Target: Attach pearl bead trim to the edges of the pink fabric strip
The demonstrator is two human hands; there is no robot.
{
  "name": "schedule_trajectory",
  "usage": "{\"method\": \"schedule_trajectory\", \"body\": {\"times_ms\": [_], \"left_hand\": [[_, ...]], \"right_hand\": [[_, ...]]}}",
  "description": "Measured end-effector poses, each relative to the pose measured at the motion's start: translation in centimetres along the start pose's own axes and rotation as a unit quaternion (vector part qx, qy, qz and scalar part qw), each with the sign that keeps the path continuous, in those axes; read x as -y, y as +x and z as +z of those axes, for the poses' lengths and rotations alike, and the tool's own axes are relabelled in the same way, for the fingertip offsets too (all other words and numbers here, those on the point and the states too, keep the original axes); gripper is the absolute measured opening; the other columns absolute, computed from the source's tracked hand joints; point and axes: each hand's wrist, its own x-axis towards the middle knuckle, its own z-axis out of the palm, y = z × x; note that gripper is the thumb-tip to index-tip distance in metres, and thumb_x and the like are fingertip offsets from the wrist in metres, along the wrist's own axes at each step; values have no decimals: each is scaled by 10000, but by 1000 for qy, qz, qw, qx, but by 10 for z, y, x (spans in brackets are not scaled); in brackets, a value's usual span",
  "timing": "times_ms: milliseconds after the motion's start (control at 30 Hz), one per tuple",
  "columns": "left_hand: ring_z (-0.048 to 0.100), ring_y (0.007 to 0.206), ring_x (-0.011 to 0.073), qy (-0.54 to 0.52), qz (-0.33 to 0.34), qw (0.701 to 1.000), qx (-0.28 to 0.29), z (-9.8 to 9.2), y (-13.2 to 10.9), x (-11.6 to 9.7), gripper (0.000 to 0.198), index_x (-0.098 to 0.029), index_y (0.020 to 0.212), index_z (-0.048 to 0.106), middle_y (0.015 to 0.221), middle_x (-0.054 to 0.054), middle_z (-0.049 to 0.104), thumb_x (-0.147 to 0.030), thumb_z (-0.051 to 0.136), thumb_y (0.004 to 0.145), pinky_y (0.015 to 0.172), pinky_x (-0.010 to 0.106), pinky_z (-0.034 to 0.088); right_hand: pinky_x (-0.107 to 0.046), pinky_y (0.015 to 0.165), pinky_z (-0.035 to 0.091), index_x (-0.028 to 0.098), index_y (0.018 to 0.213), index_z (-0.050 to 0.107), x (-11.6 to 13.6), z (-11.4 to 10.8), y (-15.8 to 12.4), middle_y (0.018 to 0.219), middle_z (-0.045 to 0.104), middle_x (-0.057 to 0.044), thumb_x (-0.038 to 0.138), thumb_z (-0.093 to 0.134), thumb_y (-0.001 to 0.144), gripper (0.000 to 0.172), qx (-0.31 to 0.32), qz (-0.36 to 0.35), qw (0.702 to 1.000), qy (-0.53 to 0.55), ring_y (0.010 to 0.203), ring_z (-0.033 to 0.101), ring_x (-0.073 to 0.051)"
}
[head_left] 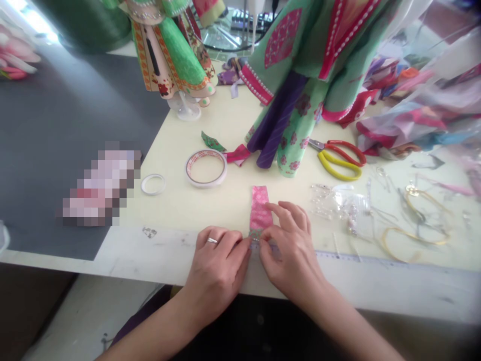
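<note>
And here's a craft workshop: mint-green, pearl-trimmed fabric robe [313, 62], red-and-yellow-handled metal scissors [327, 146], heaped multicoloured cloth pieces [409, 118]!

On the desk [176, 210], the cloth strip [260, 206] runs back from between the left hand [218, 261] and the right hand [292, 250], with the tape roll [206, 185] behind it to the left and the ring [153, 193] farther left. Behind the strip is a robe [315, 60], with a dress [182, 65] farther back to its left. The scissors [340, 171] lie right of the robe, with the beads [323, 199] before them.
</note>
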Motion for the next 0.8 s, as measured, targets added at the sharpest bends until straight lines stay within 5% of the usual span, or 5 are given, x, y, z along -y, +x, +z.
{"method": "schedule_trajectory", "body": {"times_ms": [800], "left_hand": [[519, 782, 194, 6, 0, 1000, -7, 0, 0, 1, 152, -133, 964, 613, 843, 65, 643, -91, 548, 833, 756, 372, 409]], "right_hand": [[-601, 998, 293, 191, 669, 553, -1, 0, 1, 1223, 527, -103, 103, 512, 759, 132, 4, 3, 1000, 2, 1164, 399, -324]]}}
